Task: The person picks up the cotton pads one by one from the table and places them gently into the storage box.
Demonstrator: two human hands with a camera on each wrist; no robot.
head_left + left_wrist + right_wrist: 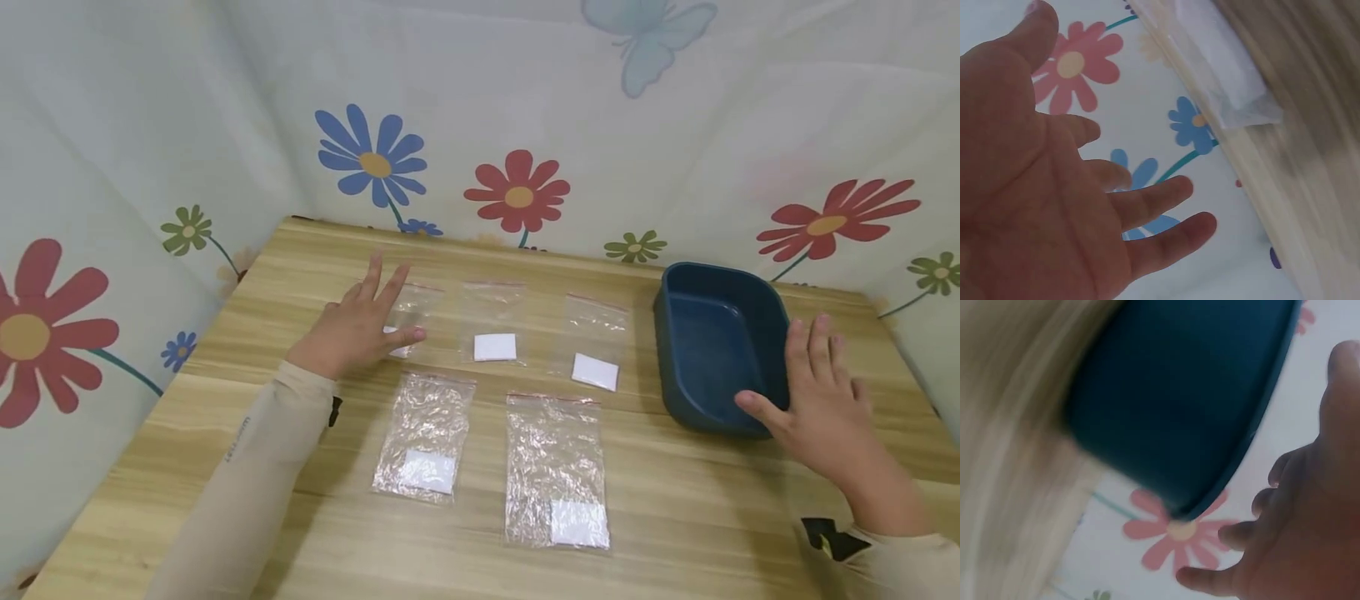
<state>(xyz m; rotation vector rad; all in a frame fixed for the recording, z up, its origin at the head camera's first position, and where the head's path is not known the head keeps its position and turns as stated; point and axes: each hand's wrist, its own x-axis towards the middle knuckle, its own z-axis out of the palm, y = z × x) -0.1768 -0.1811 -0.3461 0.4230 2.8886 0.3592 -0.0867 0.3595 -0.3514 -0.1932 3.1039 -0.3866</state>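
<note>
My left hand (356, 325), fingers spread, hovers over or beside a small clear zip bag (422, 305) and partly hides it. The left wrist view shows the palm with nothing in it, apart from a bag holding a white piece (1222, 56). Close to the right side of a dark blue bin (712, 321) is my right hand (825, 408), its fingers extended. A gap separates that hand from the bin wall (1172, 406) in the right wrist view. Nothing shows inside the bin.
Two more small zip bags (495, 308) (597, 321) lie in the back row, each with a white rectangle inside. Nearer are two larger crinkled zip bags (433, 417) (555, 446). Flower-printed cloth (480, 100) hangs behind the wooden table (667, 517).
</note>
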